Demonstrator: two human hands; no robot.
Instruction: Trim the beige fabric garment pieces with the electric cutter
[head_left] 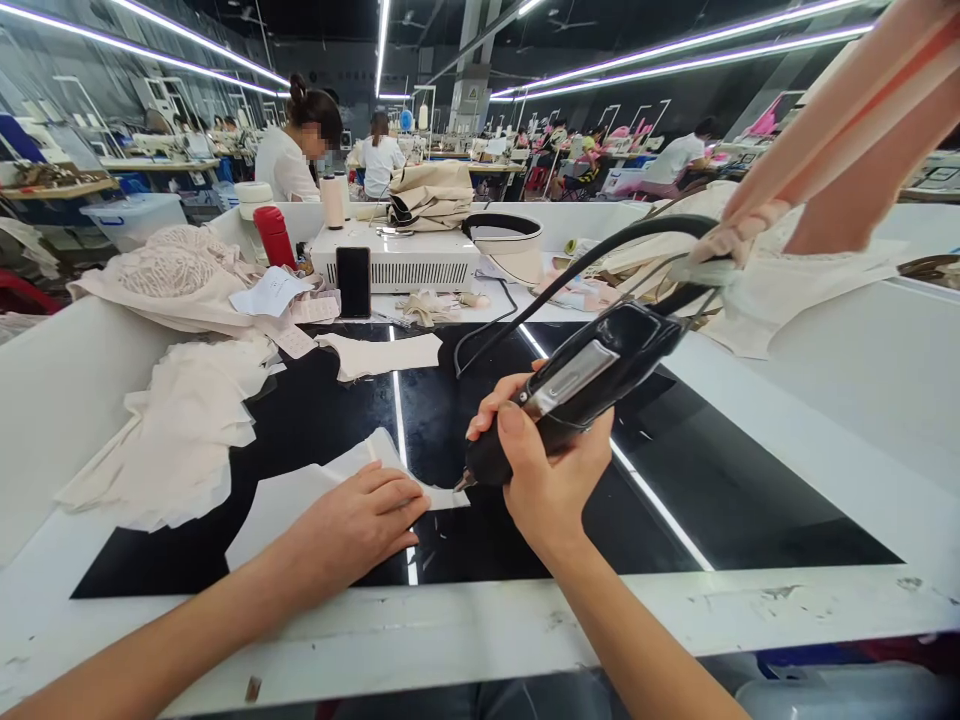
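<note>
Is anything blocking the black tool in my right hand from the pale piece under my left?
Nothing visible. The black tool has its tip at the narrow end of the pale piece; your left hand lies left of that tip.

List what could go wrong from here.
The left hand lies close to the metal tip of the black tool, so a slip might catch a finger. The tip is at the narrow end of the white fabric, which could shift. The looped cable might tug the tool off line.

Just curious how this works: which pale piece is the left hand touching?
The near piece, under the left hand; the pile and far strip lie untouched.
</note>
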